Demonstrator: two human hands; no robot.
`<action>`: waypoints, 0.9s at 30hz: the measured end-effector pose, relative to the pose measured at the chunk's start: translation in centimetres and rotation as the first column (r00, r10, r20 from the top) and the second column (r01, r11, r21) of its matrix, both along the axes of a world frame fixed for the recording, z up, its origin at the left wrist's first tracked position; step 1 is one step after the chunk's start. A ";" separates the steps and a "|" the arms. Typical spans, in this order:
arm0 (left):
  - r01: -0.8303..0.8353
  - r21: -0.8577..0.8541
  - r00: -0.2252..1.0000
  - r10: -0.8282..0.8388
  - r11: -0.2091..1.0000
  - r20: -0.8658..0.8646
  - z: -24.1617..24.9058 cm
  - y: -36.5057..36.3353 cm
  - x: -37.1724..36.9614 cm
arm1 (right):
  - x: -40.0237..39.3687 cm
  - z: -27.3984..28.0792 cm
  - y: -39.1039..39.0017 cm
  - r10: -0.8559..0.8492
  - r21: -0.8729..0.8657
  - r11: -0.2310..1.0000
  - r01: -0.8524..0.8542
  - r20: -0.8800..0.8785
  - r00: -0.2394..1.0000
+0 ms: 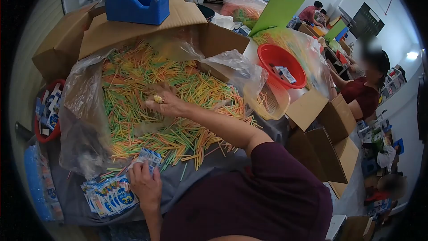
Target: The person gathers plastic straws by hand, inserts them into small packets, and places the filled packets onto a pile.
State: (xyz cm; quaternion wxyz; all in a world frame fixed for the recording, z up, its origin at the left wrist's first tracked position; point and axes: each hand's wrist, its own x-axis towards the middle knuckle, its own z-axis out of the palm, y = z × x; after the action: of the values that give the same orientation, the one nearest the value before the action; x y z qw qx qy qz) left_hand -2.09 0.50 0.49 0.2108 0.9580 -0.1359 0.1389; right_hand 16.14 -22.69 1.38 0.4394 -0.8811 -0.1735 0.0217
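A large heap of thin coloured sticks (191,89), green, orange and yellow, lies in clear plastic inside an open cardboard box. Over the middle of the heap is my right hand (164,103), its fingers curled and pointing left; whether it holds sticks is too small to tell. At the heap's front edge my left hand (145,180) has its fingers on a small blue-and-white packet (150,157). More such packets (111,196) lie fanned out on the grey cloth (178,192), just left of my left wrist.
A blue tape dispenser (137,6) stands on the box flap. Red basins (281,62) are at the right and far left. An empty-looking cardboard box (318,151) stands open at the right. A co-worker (363,91) sits beyond it; others are further back.
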 end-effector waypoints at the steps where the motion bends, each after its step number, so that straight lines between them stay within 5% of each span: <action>1: 0.023 -0.002 1.000 -0.023 1.000 0.016 0.3 0.0 0.1 | -0.1 1.0 0.1 -0.024 -0.040 0.999 0.025 0.032 0.999; 5: 0.098 0.007 0.994 -0.098 0.995 0.051 0.2 0.4 0.3 | 1.8 -1.6 -0.2 -0.119 -0.316 0.940 0.127 0.045 0.992; 8: 0.090 0.001 0.996 -0.090 0.996 0.001 -0.2 0.6 -0.1 | 2.8 -2.9 -0.9 -0.205 -0.234 0.951 0.203 0.016 0.979; 9: 0.061 -0.002 0.998 -0.062 0.998 -0.017 -0.5 0.5 -0.5 | 6.1 -8.1 -2.9 -0.013 -0.439 0.893 0.101 0.198 0.980; 10: 0.046 0.003 0.998 -0.046 0.999 0.046 -0.8 0.5 -0.6 | 3.1 -3.7 -1.8 -0.096 -0.301 0.947 0.116 0.080 0.992; 11: 0.041 0.005 0.991 -0.041 0.999 0.129 -1.2 0.3 -0.5 | 1.8 -3.0 -1.9 -0.059 -0.191 0.977 0.092 0.171 0.984; 14: -0.035 -0.078 0.992 0.044 0.996 0.116 -2.3 0.1 -0.4 | 0.6 -6.0 -1.2 0.050 -0.119 0.992 -0.042 0.067 0.997; 16: -0.017 -0.185 0.961 0.067 0.983 0.268 -2.8 0.3 0.0 | 0.6 -6.4 -1.2 0.098 -0.074 0.993 -0.095 0.039 0.994; 27: -0.028 -0.195 0.994 0.049 0.980 0.102 -1.4 1.0 -0.2 | 3.6 -7.3 -3.4 0.283 0.098 0.955 -0.279 -0.034 0.959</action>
State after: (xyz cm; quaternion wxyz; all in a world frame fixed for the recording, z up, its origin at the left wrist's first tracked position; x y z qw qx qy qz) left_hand -2.30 1.49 -0.94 0.2924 0.9268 -0.1143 0.2062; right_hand 19.71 -26.10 -5.97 0.4758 -0.8256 -0.2873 0.0968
